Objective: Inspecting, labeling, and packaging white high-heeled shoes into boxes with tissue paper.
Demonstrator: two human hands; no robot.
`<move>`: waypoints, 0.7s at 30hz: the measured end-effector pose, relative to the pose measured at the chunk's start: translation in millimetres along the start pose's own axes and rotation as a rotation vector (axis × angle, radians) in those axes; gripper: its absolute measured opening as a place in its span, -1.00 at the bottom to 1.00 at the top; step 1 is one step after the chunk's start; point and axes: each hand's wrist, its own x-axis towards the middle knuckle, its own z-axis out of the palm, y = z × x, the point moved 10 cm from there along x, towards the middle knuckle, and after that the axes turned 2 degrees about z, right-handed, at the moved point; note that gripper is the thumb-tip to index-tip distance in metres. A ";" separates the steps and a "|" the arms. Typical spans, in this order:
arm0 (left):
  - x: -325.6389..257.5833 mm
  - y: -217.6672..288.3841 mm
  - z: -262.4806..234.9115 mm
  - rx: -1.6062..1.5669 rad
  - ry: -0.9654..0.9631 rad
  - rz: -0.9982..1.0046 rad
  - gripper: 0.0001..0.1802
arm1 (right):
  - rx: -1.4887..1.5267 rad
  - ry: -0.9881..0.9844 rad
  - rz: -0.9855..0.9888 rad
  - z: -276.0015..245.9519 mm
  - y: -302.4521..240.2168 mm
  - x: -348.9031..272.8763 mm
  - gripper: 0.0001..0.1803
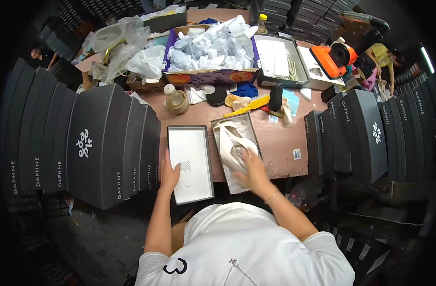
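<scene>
My left hand (169,172) grips the left edge of a shoebox lid (211,183), dark outside and white inside, tilted over the table's front edge. To its right lies an open dark shoebox (253,129) lined with pale paper. Cream-white shoes (226,138) with broad straps rest in it; how many is hard to tell. My right hand (253,174) reaches into the box, thumb and fingers bent around the near part of a shoe. A small shiny, clear patch shows at the fingertips. The palm hides the near end of the shoe.
Stacked dark shoeboxes stand left (101,143) and right (358,133). Behind are a purple carton (211,76) of crumpled paper, a glass bottle (177,102), a yellow-handled brush (249,106) and an orange tape dispenser (328,59). Other people are at the far left and right.
</scene>
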 end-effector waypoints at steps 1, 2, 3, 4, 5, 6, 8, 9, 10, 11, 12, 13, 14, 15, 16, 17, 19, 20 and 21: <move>-1.5 13.5 -2.1 0.039 0.048 0.118 -0.13 | -0.043 -0.074 0.254 -2.1 46.6 -0.7 -0.14; -4.2 41.0 -1.8 0.073 0.092 0.249 -0.16 | -0.051 -0.056 0.286 -3.2 79.6 -12.6 -0.12; -9.5 70.8 1.7 0.104 0.132 0.387 -0.18 | 0.110 -0.199 0.402 28.9 126.1 -37.7 -0.11; -17.6 98.3 23.4 0.101 0.039 0.526 -0.27 | 0.138 -0.144 0.428 39.0 124.2 -46.8 -0.11; -27.8 121.7 52.0 0.064 -0.126 0.645 -0.38 | 0.163 -0.089 0.447 45.9 117.7 -49.3 -0.12; -42.4 152.7 71.3 0.129 -0.222 0.765 -0.43 | 0.180 -0.046 0.425 50.2 108.0 -44.9 -0.15; -63.0 166.8 111.4 0.286 -0.336 0.934 -0.45 | 0.197 -0.094 0.396 67.5 90.8 -37.9 -0.17; -64.9 153.9 125.7 0.392 -0.439 0.895 -0.47 | 0.170 -0.096 0.308 70.7 78.1 -30.4 -0.17; -64.4 142.8 134.6 0.502 -0.542 0.852 -0.49 | 0.101 -0.023 0.274 58.8 61.0 -20.7 -0.18; -60.4 131.9 140.0 0.614 -0.634 0.800 -0.51 | 0.034 0.051 0.228 36.8 35.1 -4.2 -0.18; -60.7 136.3 131.2 0.546 -0.634 0.770 -0.57 | -0.032 0.130 0.192 23.1 19.4 9.4 -0.19; -60.4 135.9 130.5 0.515 -0.605 0.802 -0.56 | -0.120 0.047 0.155 38.2 12.2 26.9 -0.22; -61.0 130.0 134.6 0.482 -0.577 0.823 -0.56 | -0.203 -0.044 0.112 57.0 7.6 46.6 -0.24; -64.2 131.8 136.2 0.453 -0.544 0.859 -0.56 | -0.292 -0.121 0.070 66.0 6.5 57.7 -0.27; -63.4 132.9 135.2 0.416 -0.529 0.864 -0.57 | -0.327 -0.189 0.117 75.4 21.3 66.5 -0.32; -61.8 134.3 130.9 0.379 -0.514 0.837 -0.59 | -0.361 -0.254 0.163 86.9 37.0 76.4 -0.36; -64.4 133.6 119.6 0.306 -0.484 0.771 -0.63 | -0.305 -0.299 0.218 91.2 49.9 86.9 -0.46; -68.1 131.5 115.9 0.320 -0.467 0.767 -0.61 | -0.220 -0.286 0.224 79.0 47.6 87.0 -0.51; -72.9 126.6 117.3 0.359 -0.463 0.766 -0.60 | -0.135 -0.273 0.233 70.1 48.8 86.0 -0.56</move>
